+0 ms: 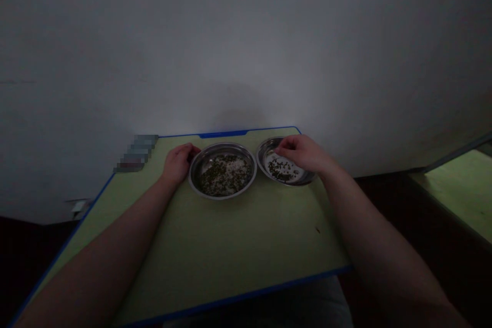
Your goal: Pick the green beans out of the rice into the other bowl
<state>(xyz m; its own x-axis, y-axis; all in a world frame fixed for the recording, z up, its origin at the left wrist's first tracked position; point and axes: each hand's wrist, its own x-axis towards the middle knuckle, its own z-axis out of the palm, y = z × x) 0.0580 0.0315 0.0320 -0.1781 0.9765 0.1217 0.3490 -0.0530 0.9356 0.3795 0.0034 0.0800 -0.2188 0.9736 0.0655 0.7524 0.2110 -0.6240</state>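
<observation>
A large round metal bowl (192, 180) stands on the table, with a mix of small green beans and whitish rice-like grains (225, 174) in it. My left hand (179, 162) is at its left side, fingers curled against the rim. To its right is a smaller metal bowl (260, 163), holding scattered green beans (282, 169) on its pale bottom. Over that bowl's far right part is my right hand (302, 151), thumb and fingertips pinched together inside the rim. Whatever lies between those fingertips is too small to make out.
The pale green table (230, 246) has a blue edge and meets a grey wall (238, 51). A blurred-out rectangular item (137, 154) lies at the back left corner. A small dark speck (317, 230) is on the right side. Another pale green table (461, 189) stands farther right.
</observation>
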